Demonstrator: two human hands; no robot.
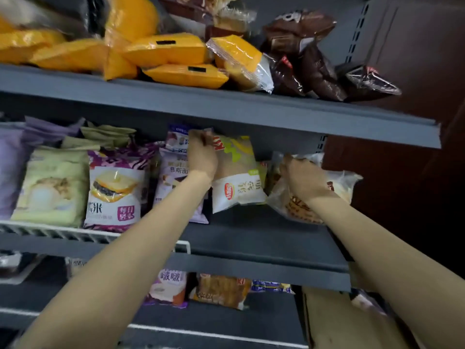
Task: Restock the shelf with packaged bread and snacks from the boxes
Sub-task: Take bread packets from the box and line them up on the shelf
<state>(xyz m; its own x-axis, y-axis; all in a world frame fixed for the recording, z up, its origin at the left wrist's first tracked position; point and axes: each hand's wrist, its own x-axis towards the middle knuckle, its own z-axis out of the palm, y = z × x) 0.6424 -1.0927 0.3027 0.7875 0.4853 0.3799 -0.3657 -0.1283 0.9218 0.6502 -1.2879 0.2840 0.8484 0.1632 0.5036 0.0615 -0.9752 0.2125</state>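
- currently, my left hand pinches the top edge of a green-and-white bread pack, held upright on the middle shelf.
- my right hand rests on a clear bread bag just beside it, fingers curled round the top.
- purple packs stand further left.
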